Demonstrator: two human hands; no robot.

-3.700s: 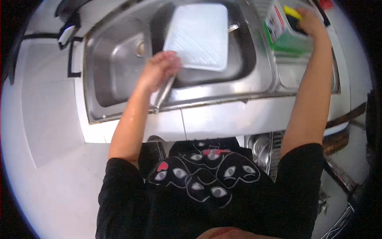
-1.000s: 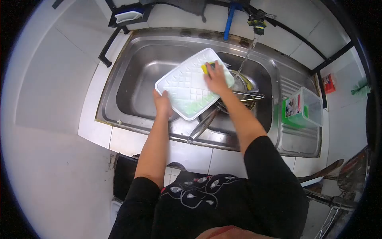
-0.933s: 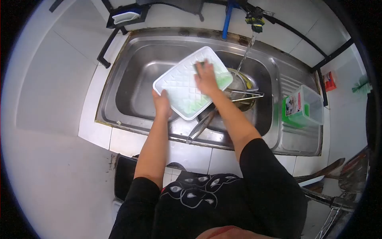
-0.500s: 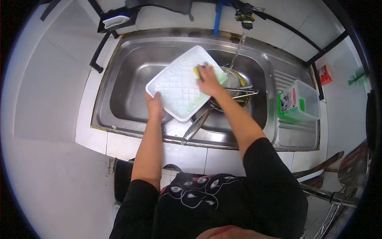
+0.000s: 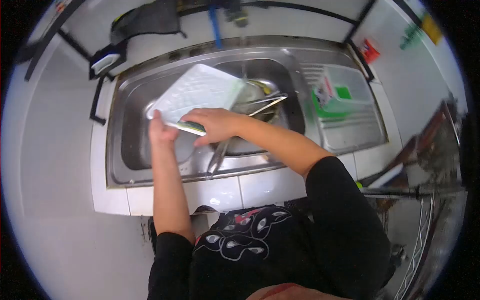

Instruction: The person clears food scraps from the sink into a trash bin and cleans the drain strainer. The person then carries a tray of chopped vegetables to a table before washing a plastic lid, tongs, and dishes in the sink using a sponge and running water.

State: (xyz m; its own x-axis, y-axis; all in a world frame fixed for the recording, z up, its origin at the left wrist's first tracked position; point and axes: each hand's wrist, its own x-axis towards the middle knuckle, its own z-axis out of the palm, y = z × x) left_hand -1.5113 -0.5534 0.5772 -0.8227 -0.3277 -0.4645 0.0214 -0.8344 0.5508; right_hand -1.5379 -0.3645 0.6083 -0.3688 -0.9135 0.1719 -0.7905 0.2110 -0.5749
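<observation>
A white rectangular plastic tray (image 5: 197, 90) with a grid-patterned face is held tilted over the double sink. At its lower left corner, my left hand (image 5: 162, 131) is closed on the rim. My right hand (image 5: 215, 123) grips a yellow and dark green sponge (image 5: 192, 126) against the tray's near edge. The fingers of that hand partly cover the sponge. Behind the tray, a pan with a metal handle (image 5: 218, 159) and other dishes (image 5: 262, 95) sit in the right basin, partly hidden.
Water runs from the faucet (image 5: 241, 21) above the right basin. A clear plastic container (image 5: 352, 90) with green at its base stands on the ridged drainboard (image 5: 345, 132). A dark cloth (image 5: 145, 24) hangs at the back left, and a red packet (image 5: 369, 51) is at the right.
My right hand has moved with the sponge from the tray's upper right face to its near edge. The tray has tilted, and the camera view has shifted.
</observation>
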